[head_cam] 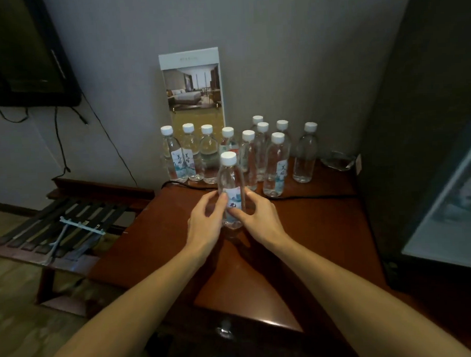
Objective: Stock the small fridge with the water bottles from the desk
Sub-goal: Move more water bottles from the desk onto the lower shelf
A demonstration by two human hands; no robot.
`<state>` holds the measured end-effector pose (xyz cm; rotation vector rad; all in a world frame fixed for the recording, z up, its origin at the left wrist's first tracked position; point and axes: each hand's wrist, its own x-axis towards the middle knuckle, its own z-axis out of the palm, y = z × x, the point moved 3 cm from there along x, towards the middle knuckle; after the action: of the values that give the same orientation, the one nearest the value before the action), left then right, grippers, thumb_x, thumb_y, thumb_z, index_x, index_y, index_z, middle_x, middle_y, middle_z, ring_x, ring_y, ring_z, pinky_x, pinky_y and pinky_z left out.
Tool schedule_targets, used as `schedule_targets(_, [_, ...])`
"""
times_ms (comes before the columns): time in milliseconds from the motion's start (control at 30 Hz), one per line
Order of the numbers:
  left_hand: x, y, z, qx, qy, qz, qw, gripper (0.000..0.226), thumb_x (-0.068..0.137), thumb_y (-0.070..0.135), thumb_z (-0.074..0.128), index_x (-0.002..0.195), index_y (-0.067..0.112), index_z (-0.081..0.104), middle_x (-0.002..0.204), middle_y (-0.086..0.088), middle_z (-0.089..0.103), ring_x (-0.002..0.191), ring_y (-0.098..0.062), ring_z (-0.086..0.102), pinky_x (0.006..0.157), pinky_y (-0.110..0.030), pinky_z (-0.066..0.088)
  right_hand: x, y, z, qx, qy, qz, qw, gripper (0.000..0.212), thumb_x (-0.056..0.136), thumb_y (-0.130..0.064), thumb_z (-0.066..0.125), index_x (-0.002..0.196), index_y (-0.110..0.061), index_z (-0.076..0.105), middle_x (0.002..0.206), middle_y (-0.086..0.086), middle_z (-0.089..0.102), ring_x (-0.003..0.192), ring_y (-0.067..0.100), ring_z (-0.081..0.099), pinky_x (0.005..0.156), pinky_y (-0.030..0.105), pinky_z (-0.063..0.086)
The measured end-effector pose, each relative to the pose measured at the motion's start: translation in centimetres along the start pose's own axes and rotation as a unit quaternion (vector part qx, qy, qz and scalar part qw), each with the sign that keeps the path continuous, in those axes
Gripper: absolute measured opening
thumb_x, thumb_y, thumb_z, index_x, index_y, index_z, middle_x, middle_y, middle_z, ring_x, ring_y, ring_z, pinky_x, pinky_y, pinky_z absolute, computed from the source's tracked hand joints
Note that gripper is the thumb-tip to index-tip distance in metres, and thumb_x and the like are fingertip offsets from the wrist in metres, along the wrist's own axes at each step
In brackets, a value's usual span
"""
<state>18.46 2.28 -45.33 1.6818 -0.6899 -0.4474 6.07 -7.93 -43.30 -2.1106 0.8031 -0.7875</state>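
Note:
A clear water bottle (230, 182) with a white cap stands upright on the brown desk (312, 229), in front of the rest. My left hand (206, 222) wraps its lower left side and my right hand (260, 217) its lower right side, fingers touching the label. Behind it several more capped water bottles (275, 165) stand in a loose row near the wall. The small fridge (445, 196), dark with a glass door, stands at the right edge of the desk.
A tall hotel brochure card (194, 91) leans on the wall behind the bottles. A black cable (310, 196) runs across the desk. A glass ashtray (337, 160) sits at back right. A slatted luggage rack (58, 224) stands left, under a wall TV (21, 52).

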Motion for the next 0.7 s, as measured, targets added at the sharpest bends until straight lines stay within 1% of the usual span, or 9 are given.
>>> schedule_targets(67, [-1.9, 1.2, 1.0, 0.005, -0.019, 0.020, 1.000, 0.055, 0.071, 0.094, 0.057, 0.115, 0.062, 0.065, 0.110, 0.013, 0.076, 0.109, -0.014, 0.072, 0.095, -0.049, 0.060, -2.2, 0.2, -1.9, -0.015, 0.013, 0.002, 1.000, 0.064, 0.083, -0.053, 0.075, 0.140, -0.029, 0.061, 0.126, -0.014, 0.071, 0.116, 0.005, 0.065, 0.099, 0.038, 0.055])
schedule_targets(167, [-5.5, 3.6, 3.2, 0.001, -0.051, 0.057, 0.997, 0.047, 0.073, 0.088, 0.063, 0.112, 0.061, 0.068, 0.105, 0.011, 0.078, 0.105, -0.013, 0.074, 0.093, -0.051, 0.061, -5.7, 0.8, -5.5, -0.017, 0.037, 0.001, 0.999, 0.069, 0.079, -0.059, 0.070, 0.141, -0.032, 0.058, 0.127, -0.016, 0.070, 0.117, 0.003, 0.065, 0.099, 0.039, 0.055])
schedule_targets(267, [-9.2, 6.0, 5.9, -0.014, -0.074, 0.088, 0.993, 0.027, 0.077, 0.075, 0.067, 0.102, 0.064, 0.068, 0.099, 0.017, 0.078, 0.098, -0.003, 0.074, 0.092, -0.047, 0.062, -9.0, 1.4, -9.5, -0.019, 0.071, -0.006, 0.997, 0.068, 0.080, -0.058, 0.071, 0.141, -0.032, 0.058, 0.127, -0.015, 0.070, 0.117, 0.002, 0.064, 0.098, 0.038, 0.056])
schedule_targets(333, [-11.6, 7.6, 8.0, -0.021, -0.094, 0.105, 0.990, 0.022, 0.079, 0.071, 0.068, 0.100, 0.065, 0.067, 0.098, 0.021, 0.078, 0.097, 0.001, 0.073, 0.091, -0.044, 0.062, -11.3, 1.8, -12.4, -0.013, 0.103, -0.015, 0.994, 0.067, 0.082, -0.059, 0.071, 0.142, -0.032, 0.057, 0.129, -0.016, 0.069, 0.118, 0.001, 0.063, 0.098, 0.037, 0.056])
schedule_targets(400, [-13.5, 8.9, 10.1, -0.023, -0.125, 0.123, 0.984, 0.027, 0.084, 0.068, 0.070, 0.109, 0.058, 0.069, 0.102, 0.019, 0.077, 0.100, -0.001, 0.072, 0.090, -0.042, 0.063, -13.5, 2.6, -15.0, -0.001, 0.128, -0.020, 0.992, 0.059, 0.086, -0.050, 0.075, 0.140, -0.033, 0.059, 0.125, -0.017, 0.071, 0.114, -0.001, 0.065, 0.096, 0.037, 0.057])
schedule_targets(467, [-15.6, 10.2, 12.5, -0.020, -0.155, 0.140, 0.978, 0.031, 0.089, 0.063, 0.070, 0.117, 0.050, 0.069, 0.106, 0.018, 0.076, 0.103, -0.001, 0.071, 0.092, -0.038, 0.062, -15.6, 3.2, -17.8, 0.014, 0.151, -0.019, 0.988, 0.055, 0.088, -0.045, 0.077, 0.139, -0.034, 0.060, 0.120, -0.017, 0.072, 0.109, -0.001, 0.067, 0.093, 0.038, 0.059])
schedule_targets(567, [-18.4, 11.8, 16.0, -0.010, -0.198, 0.160, 0.967, 0.027, 0.095, 0.057, 0.067, 0.121, 0.053, 0.063, 0.109, 0.020, 0.074, 0.103, 0.007, 0.067, 0.091, -0.026, 0.057, -18.0, 4.5, -21.6, 0.021, 0.174, -0.010, 0.984, 0.054, 0.088, -0.047, 0.077, 0.138, -0.033, 0.062, 0.118, -0.015, 0.073, 0.107, 0.002, 0.068, 0.091, 0.037, 0.060])
schedule_targets(633, [-20.0, 12.6, 18.7, -0.009, -0.228, 0.172, 0.959, 0.039, 0.098, 0.056, 0.063, 0.136, 0.049, 0.060, 0.117, 0.022, 0.071, 0.109, 0.007, 0.065, 0.094, -0.024, 0.054, -19.2, 5.6, -24.0, 0.020, 0.202, 0.007, 0.979, 0.052, 0.088, -0.043, 0.078, 0.136, -0.028, 0.064, 0.119, -0.011, 0.073, 0.109, 0.005, 0.068, 0.093, 0.038, 0.059])
schedule_targets(700, [-21.0, 13.2, 21.3, -0.011, -0.250, 0.169, 0.953, 0.051, 0.099, 0.055, 0.062, 0.147, 0.041, 0.054, 0.127, 0.022, 0.067, 0.119, 0.003, 0.061, 0.103, -0.027, 0.051, -20.1, 7.1, -26.0, 0.029, 0.229, 0.024, 0.973, 0.049, 0.088, -0.036, 0.079, 0.134, -0.025, 0.066, 0.119, -0.008, 0.073, 0.111, 0.009, 0.068, 0.095, 0.040, 0.058])
